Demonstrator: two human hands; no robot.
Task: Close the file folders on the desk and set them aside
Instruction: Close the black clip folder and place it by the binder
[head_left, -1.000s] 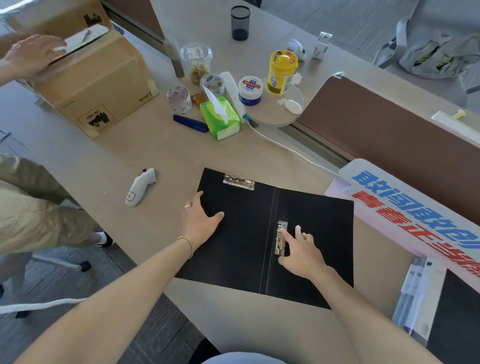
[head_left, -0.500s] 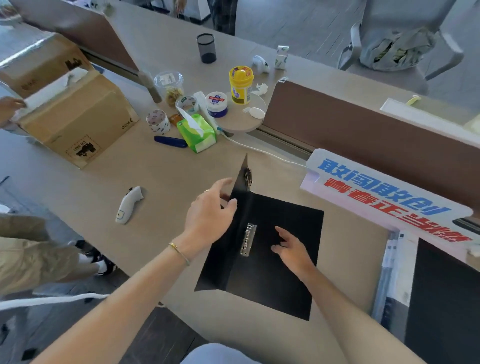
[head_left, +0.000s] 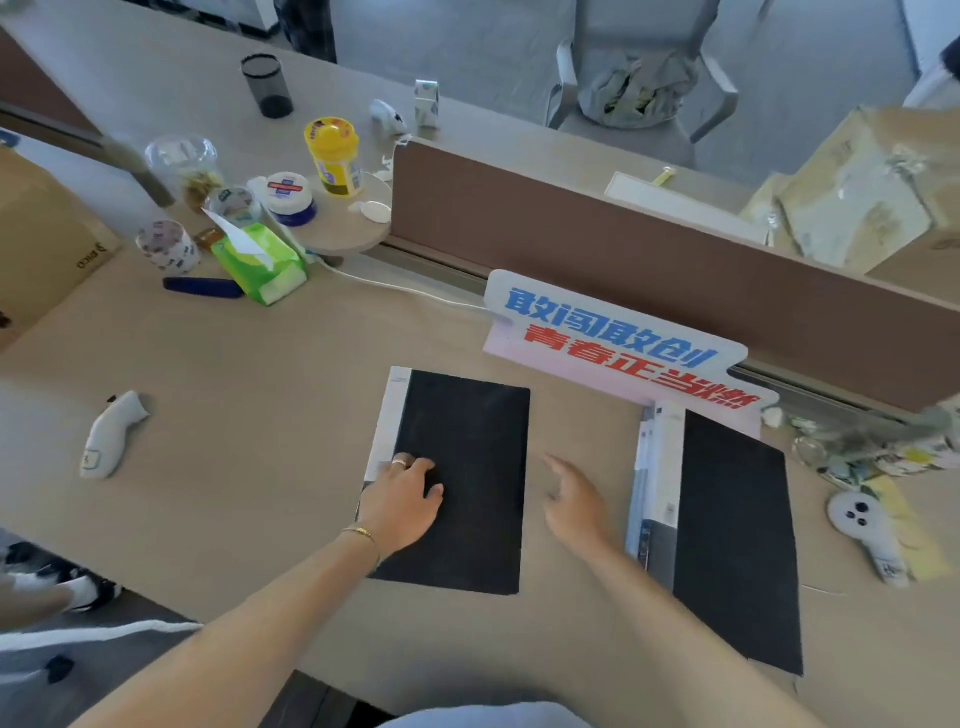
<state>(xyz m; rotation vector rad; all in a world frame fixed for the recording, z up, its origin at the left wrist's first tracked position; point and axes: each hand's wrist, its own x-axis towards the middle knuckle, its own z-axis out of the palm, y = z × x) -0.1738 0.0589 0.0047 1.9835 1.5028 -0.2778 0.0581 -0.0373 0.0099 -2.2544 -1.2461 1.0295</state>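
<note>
Closed black folder lies flat on the surface, white spine strip along its left edge. Left hand rests palm-down on the cover near that edge, fingers loosely spread, grip open, grasping nothing. Right hand hovers just right of the folder, between it and a second closed black folder; fingers extended, grip open and empty. Second folder sits well to the right, below the lettered sign. White handheld device lies far left, green tissue pack further back
</note>
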